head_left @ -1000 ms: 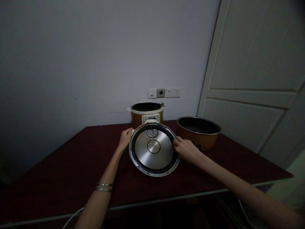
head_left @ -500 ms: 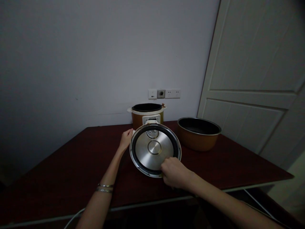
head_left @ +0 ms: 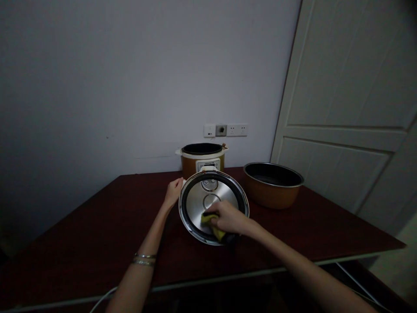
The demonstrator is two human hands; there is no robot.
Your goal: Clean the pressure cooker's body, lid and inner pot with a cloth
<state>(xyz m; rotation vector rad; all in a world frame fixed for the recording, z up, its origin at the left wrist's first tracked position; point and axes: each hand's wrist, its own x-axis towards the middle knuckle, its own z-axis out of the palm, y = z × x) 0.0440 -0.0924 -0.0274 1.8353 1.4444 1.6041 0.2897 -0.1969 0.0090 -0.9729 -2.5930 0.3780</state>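
Note:
A round cooker lid (head_left: 195,200) stands tilted on the table, its shiny metal inner face and black seal turned toward me. My left hand (head_left: 173,191) is closed on the lid's left edge, with a bit of white showing at the fingers. Across the lid's lower right part reaches my right hand (head_left: 226,216), gripping a yellow and dark cloth (head_left: 217,232) that lies against the metal face. Part of the cloth is hidden in the fist. Right behind the lid is the cooker body (head_left: 189,164), orange-brown with a white rim and a control panel.
An orange-brown inner pot (head_left: 273,193) with a dark inside rests to the right of the lid. The dark red table (head_left: 97,226) meets a wall with sockets (head_left: 237,130). A white cable (head_left: 102,299) hangs by the front edge, and a panelled door (head_left: 339,143) is at right.
My right hand has moved up and left across the lid's face, and the yellow cloth in it now shows. My left hand and the lid keep nearly the same place.

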